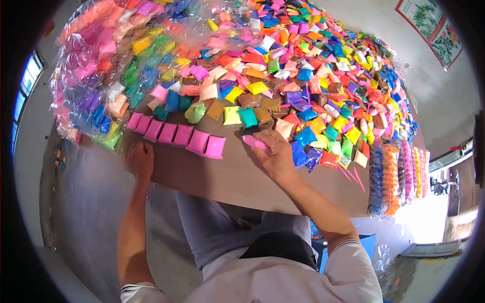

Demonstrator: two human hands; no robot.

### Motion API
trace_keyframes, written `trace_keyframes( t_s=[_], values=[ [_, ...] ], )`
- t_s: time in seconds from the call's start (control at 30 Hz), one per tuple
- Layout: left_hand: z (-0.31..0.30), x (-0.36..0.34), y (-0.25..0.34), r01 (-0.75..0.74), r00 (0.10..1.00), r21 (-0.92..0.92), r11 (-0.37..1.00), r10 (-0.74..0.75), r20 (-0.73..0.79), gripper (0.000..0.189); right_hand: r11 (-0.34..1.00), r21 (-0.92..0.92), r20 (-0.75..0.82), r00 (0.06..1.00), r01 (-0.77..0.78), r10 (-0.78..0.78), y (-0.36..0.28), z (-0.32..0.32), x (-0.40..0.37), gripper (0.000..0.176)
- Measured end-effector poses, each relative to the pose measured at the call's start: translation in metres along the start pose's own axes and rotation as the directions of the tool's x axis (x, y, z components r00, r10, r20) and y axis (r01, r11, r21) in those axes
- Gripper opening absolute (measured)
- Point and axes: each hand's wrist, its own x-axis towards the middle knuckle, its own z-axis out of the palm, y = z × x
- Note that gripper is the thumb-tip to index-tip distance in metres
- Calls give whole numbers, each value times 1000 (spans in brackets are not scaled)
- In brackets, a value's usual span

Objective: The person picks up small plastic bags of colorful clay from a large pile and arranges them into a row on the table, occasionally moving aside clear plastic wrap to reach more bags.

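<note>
My right hand (275, 155) pinches a small pink packet (256, 143) above the brown table (222, 179), to the right of a row. That row is made of several pink packets (182, 136) laid side by side, slanting down to the right. Near the row's left end, my left hand (140, 159) rests at the table's edge with its fingers curled in. Whatever those fingers may hold is hidden. Just beyond the row lie a pale green packet (195, 112), a yellow packet (232, 115) and a teal packet (248, 117).
A large heap of mixed coloured packets (323, 76) covers the far part of the table. Clear plastic bags full of packets (91, 76) are piled at the left. Bagged orange packets (390, 179) stand in a row at the right edge. Pink strips (358, 179) lie nearby.
</note>
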Motion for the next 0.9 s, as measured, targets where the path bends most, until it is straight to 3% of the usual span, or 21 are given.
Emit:
trace_keyframes(
  t_s=[0.1,0.13,0.23,0.33,0.43,0.63,0.73,0.9],
  values=[
    [-7,0,3,-12,1000,-4,1000,12,5,28,970,-199,12,991,136,-136,18,25,-15,39],
    [-7,0,3,-13,1000,0,1000,13,8,28,963,-247,92,992,109,-89,20,28,-20,44],
    [-6,0,3,-17,1000,3,1000,17,5,28,955,-248,144,981,161,-128,24,38,-29,56],
    [-8,2,3,-26,1000,-2,1000,26,11,28,987,-144,180,983,68,-41,12,29,-35,65],
    [-10,2,5,-23,1000,-6,1000,23,18,28,994,-109,314,947,-30,63,8,10,-43,67],
    [-10,1,5,-38,999,-53,998,39,7,28,987,-46,334,934,153,-129,15,-6,-43,49],
    [-14,2,6,-14,999,-54,998,16,32,28,995,-20,309,947,95,-84,14,-2,-39,41],
    [-18,2,12,30,999,-59,998,-27,47,28,989,-52,302,946,141,-119,15,3,-33,37]
  ],
)
